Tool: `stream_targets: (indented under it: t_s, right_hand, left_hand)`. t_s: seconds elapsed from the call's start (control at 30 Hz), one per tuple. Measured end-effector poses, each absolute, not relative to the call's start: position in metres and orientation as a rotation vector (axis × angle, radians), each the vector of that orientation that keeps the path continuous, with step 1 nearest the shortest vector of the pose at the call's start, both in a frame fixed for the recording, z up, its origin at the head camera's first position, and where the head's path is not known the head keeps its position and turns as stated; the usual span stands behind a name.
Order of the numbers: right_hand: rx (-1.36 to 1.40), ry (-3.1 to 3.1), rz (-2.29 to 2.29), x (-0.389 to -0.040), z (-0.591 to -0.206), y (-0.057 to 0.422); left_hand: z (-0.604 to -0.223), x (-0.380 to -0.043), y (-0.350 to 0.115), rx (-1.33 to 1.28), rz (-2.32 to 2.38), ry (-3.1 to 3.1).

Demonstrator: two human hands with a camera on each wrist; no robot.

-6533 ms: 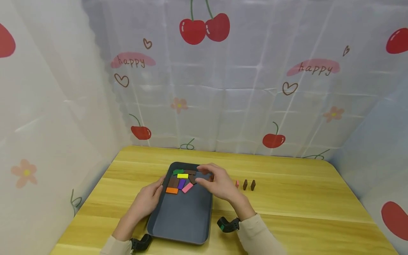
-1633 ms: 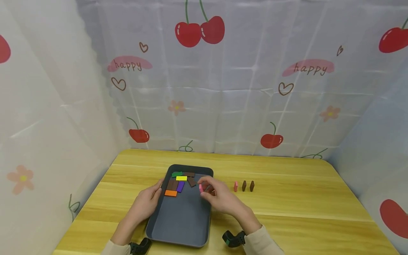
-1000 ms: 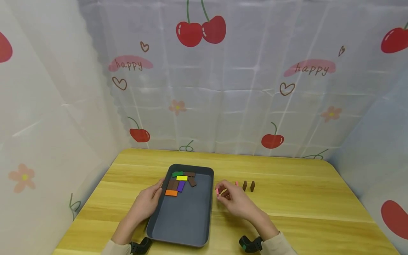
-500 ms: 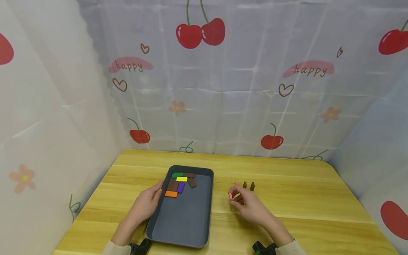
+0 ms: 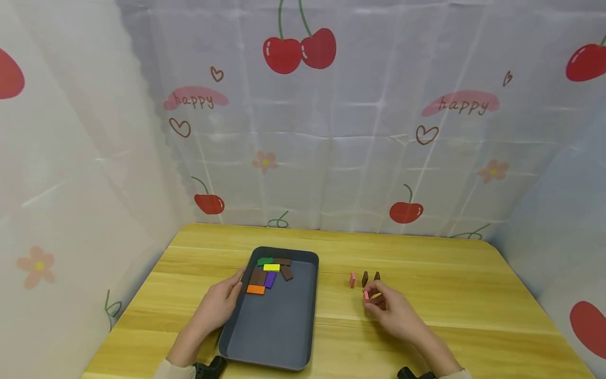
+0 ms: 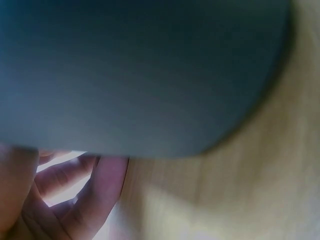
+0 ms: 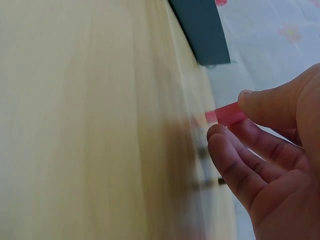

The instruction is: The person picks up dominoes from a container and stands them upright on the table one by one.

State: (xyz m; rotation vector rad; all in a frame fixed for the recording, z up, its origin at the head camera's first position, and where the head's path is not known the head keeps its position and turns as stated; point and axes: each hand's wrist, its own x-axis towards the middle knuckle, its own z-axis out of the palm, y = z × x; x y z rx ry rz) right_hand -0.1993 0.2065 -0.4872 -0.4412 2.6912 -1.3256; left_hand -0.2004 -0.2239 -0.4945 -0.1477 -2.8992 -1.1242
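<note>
My left hand [image 5: 219,302] grips the left side of a dark grey tray [image 5: 270,331]; in the left wrist view the tray's wall [image 6: 150,90] hides part of the fingers. Flat in the tray's far left lie several domino blocks: green, yellow, purple, brown and an orange block [image 5: 255,289]. Between thumb and fingers my right hand [image 5: 395,311] pinches a pink domino block [image 7: 227,115], held upright just in front of the standing dominoes. Those are a pink domino [image 5: 352,280], a brown domino [image 5: 365,279] and another brown domino [image 5: 377,276], partly covered by the hand.
The wooden table [image 5: 450,284] spreads out to the right of the tray. A printed curtain [image 5: 331,173] with cherries closes off the back, and more sheeting hangs at both sides. Each wrist wears a black camera mount [image 5: 213,367].
The pink domino has been picked up from the tray and carried right, past the tray's rim, to the standing row. My left hand has stayed at the tray's side.
</note>
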Motion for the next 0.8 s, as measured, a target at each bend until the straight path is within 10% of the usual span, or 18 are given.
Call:
stream_targets:
  t_s: [0.8]
  right_hand:
    - [-0.157, 2.783, -1.381, -0.219, -0.494, 0.254]
  left_hand:
    - [-0.492, -0.200, -0.223, -0.146, -1.110, -2.907]
